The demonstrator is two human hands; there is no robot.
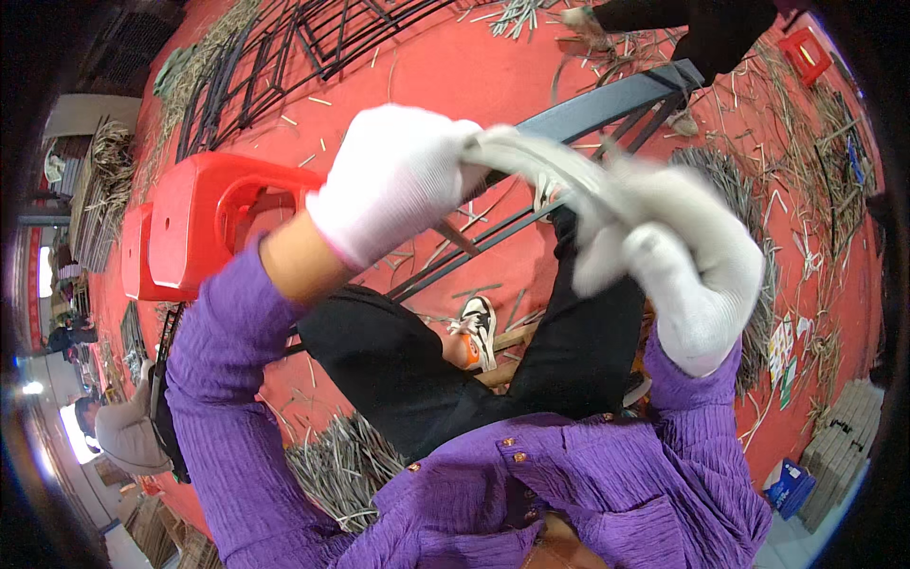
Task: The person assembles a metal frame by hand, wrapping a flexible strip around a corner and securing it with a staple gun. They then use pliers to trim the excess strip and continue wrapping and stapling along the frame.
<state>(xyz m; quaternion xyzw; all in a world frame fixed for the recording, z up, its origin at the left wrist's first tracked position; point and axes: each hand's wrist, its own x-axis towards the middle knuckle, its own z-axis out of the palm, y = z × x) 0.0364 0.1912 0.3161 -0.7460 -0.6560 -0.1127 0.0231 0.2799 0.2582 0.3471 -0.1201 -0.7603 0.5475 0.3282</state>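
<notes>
A pale grey, flat flexible strip (545,156), seemingly several lengths together, arches between my two hands above a dark grey metal frame (611,102). My left hand (393,180), in a white knit glove, is closed around the strip's left end. On the other side, my right hand (697,261), gloved in white too, curls around the strip's right part. Motion blurs the right fingers and that end of the strip, so their exact grip is hard to make out. Below the hands are my knees in black trousers.
Red plastic stools (194,228) stand at the left. Black metal frames (284,62) lie at the far left. Bundles of grey strips (346,465) rest near my left side and at the right. Loose strips litter the red floor (445,85). A person's legs (725,33) show at the far right.
</notes>
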